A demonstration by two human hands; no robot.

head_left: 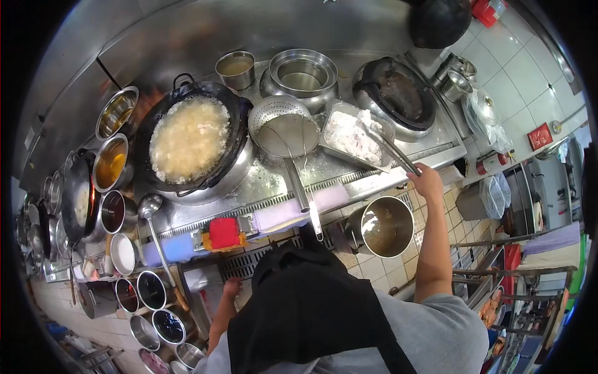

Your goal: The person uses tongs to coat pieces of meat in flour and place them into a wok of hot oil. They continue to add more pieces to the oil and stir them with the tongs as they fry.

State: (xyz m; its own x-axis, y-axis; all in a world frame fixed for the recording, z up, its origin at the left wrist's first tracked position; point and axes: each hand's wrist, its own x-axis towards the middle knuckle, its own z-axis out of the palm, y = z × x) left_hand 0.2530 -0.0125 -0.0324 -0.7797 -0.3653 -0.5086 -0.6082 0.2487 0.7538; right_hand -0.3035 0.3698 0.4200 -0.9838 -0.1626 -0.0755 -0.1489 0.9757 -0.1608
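My right hand (427, 181) is closed around the handle end of metal tongs (398, 156). The tongs' far end reaches into a metal tray (389, 128) heaped with white, flour-coated pieces (352, 137), and a white lump is at the tips. Low beside my body, my left hand (232, 287) is loosely curled, with nothing visible in it. Left of the tray lie a perforated skimmer (265, 112) and a fine mesh strainer (289, 134), their handles pointing toward me. Food foams in the oil (190, 140) of a large black wok (149, 124) farther left.
A pot of brownish liquid (387, 225) stands below the counter's front edge. A second dark wok (398, 93) sits at the back right. Steel pots (299, 71) line the back. A long ladle (151, 209) and several sauce containers (151, 290) are at the left.
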